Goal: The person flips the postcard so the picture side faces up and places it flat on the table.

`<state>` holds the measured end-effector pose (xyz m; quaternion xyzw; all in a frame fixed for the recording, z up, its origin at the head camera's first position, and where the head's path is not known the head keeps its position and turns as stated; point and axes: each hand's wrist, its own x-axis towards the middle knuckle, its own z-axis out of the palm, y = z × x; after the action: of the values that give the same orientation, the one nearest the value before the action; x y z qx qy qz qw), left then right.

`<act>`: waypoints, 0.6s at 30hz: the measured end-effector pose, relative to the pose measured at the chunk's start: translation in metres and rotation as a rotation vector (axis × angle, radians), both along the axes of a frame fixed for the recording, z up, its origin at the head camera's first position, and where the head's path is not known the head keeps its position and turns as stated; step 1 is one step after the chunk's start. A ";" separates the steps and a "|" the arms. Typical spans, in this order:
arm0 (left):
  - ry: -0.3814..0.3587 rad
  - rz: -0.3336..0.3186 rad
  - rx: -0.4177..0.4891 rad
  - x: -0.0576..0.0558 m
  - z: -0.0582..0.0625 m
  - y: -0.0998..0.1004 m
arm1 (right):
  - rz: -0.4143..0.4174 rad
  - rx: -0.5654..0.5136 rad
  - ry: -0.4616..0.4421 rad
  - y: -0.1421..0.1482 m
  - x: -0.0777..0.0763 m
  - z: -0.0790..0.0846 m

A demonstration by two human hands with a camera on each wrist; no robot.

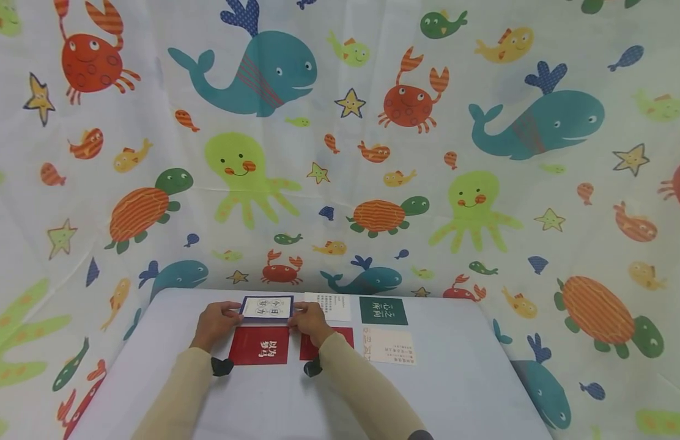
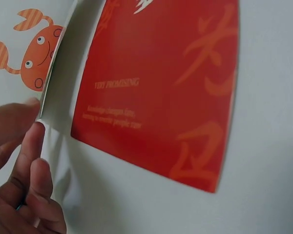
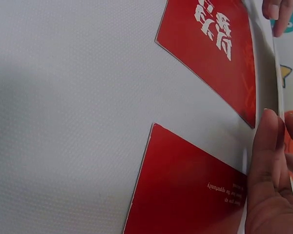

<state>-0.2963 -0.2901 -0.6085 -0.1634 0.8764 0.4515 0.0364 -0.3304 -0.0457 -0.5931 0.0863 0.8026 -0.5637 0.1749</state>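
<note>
Both hands hold a blue-bordered card (image 1: 267, 307) with a white middle and dark Chinese characters, raised on edge at the back of the table. My left hand (image 1: 214, 322) pinches its left side between thumb and fingers. On the opposite side, my right hand (image 1: 311, 321) grips the edge, with fingers (image 3: 266, 146) behind the card in the right wrist view. Just in front of it lies a red card (image 1: 259, 346) with white characters. A second red card (image 1: 342, 336) lies partly hidden under my right hand and wrist.
A white card (image 1: 337, 307) with printed text lies behind my right hand. Farther right are a green card (image 1: 383, 311) and a cream card (image 1: 389, 346). All rest on a white-covered table (image 1: 461, 379), backed by a curtain (image 1: 329, 269) printed with sea animals.
</note>
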 end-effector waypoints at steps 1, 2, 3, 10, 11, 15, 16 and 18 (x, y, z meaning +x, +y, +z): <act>0.003 0.003 0.006 0.000 0.000 0.001 | -0.002 -0.005 0.001 0.000 0.000 0.000; 0.006 0.005 0.009 0.000 0.000 0.001 | -0.004 -0.012 0.002 0.000 0.000 0.001; 0.008 0.007 0.011 0.001 0.000 0.002 | -0.007 -0.016 0.004 0.001 0.000 0.001; -0.002 0.006 0.022 0.004 0.002 0.005 | -0.041 0.021 0.016 0.005 -0.001 -0.002; -0.002 0.005 0.024 0.004 0.003 0.006 | -0.049 0.020 0.017 0.006 0.000 -0.002; -0.011 0.005 -0.011 0.004 0.005 0.011 | -0.071 -0.004 0.049 0.010 0.001 -0.003; -0.008 -0.005 -0.042 0.004 0.006 0.012 | -0.075 -0.009 0.060 0.011 0.001 -0.003; 0.005 -0.038 -0.128 0.004 0.007 0.016 | -0.075 -0.006 0.097 0.013 0.002 -0.003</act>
<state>-0.2928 -0.2741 -0.6016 -0.1476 0.9065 0.3943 0.0323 -0.3288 -0.0326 -0.5958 0.0884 0.8047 -0.5758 0.1147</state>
